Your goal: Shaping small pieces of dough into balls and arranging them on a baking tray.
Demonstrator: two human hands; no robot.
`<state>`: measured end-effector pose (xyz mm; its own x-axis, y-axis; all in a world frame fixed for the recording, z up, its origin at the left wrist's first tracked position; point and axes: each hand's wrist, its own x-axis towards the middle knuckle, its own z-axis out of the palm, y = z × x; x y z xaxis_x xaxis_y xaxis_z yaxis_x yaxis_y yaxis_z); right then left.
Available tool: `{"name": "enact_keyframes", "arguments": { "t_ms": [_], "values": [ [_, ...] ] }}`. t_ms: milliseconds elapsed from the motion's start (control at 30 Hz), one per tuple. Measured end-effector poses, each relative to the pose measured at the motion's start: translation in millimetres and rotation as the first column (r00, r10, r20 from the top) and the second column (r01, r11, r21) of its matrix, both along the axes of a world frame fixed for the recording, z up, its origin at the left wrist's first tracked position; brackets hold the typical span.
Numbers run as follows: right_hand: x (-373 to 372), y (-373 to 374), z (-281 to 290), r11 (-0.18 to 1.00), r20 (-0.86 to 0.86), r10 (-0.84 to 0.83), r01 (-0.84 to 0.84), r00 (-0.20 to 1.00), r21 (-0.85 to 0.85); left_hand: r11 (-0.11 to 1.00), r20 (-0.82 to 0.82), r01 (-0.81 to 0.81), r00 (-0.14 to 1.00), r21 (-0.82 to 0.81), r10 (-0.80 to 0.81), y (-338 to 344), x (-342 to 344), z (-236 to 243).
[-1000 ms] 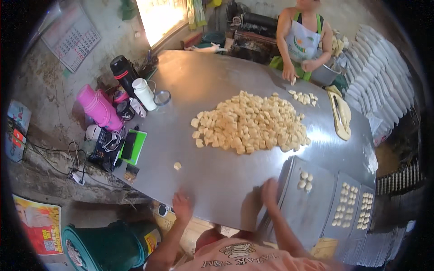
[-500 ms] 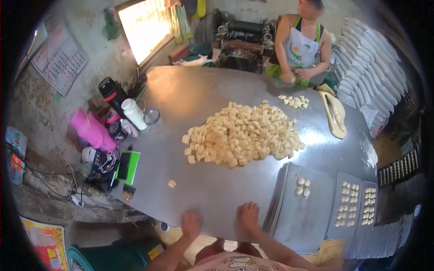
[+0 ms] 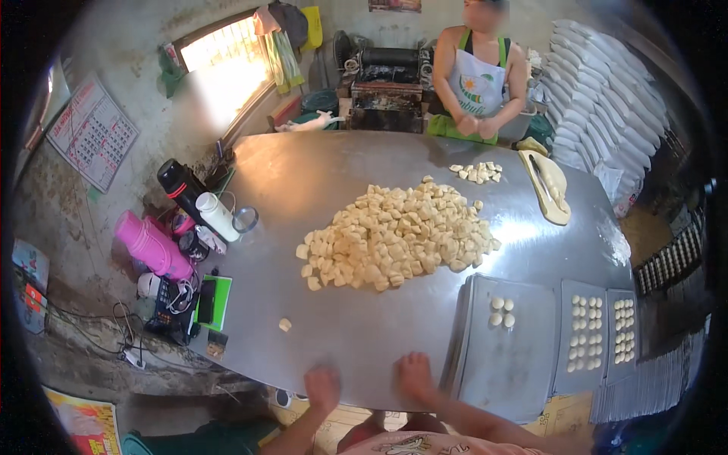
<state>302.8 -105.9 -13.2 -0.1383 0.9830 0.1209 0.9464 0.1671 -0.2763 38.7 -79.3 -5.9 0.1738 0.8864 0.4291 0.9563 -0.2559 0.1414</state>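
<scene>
At the near edge of the metal table (image 3: 356, 334), my left hand (image 3: 324, 388) rests curled, palm down, slightly blurred. My right hand (image 3: 415, 377) is curled the same way a little to its right, beside the trays. Whatever lies under either palm is hidden. One loose dough piece (image 3: 285, 324) sits ahead and left of my left hand. Farther in, a large heap of cut dough pieces (image 3: 398, 235) covers the table's middle. Right of my right hand, a stack of flat trays (image 3: 497, 364) carries several round dough balls (image 3: 502, 312) on its top tray.
Two narrower trays (image 3: 582, 379) with rows of dough balls lie farther right. Across the table a person in an apron (image 3: 478, 83) stands near a small dough pile (image 3: 476, 174) and a long dough slab (image 3: 544, 187). Flasks (image 3: 218, 216) and pink cups (image 3: 154, 244) line the left edge.
The view has tilted and shifted slightly, so the scene sits a little lower and left. My hands stay curled at the near edge. The other person's hands have drawn together.
</scene>
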Motion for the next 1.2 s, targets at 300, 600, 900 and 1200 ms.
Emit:
{"name": "enact_keyframes", "arguments": {
  "t_ms": [300, 600, 900, 1200],
  "values": [
    [9, 102, 45, 0.944, -0.128, 0.198, -0.154, 0.972, 0.291, 0.995, 0.111, 0.033, 0.994, -0.099, -0.022, 108, -1, 44],
    [-36, 58, 15, 0.959, 0.036, 0.211, -0.214, 0.977, 0.186, 0.991, -0.149, 0.038, 0.987, -0.132, -0.058, 66, 30, 3],
    [31, 41, 43, 0.996, -0.049, 0.09, -0.09, 0.995, -0.003, 0.997, 0.114, -0.021, 0.993, 0.07, 0.013, 24, -23, 16],
    [-29, 91, 43, 0.927, -0.141, 0.365, -0.344, 0.92, 0.152, 0.91, 0.13, 0.052, 0.992, -0.412, 0.002, 113, 22, 37]
  ]
}}
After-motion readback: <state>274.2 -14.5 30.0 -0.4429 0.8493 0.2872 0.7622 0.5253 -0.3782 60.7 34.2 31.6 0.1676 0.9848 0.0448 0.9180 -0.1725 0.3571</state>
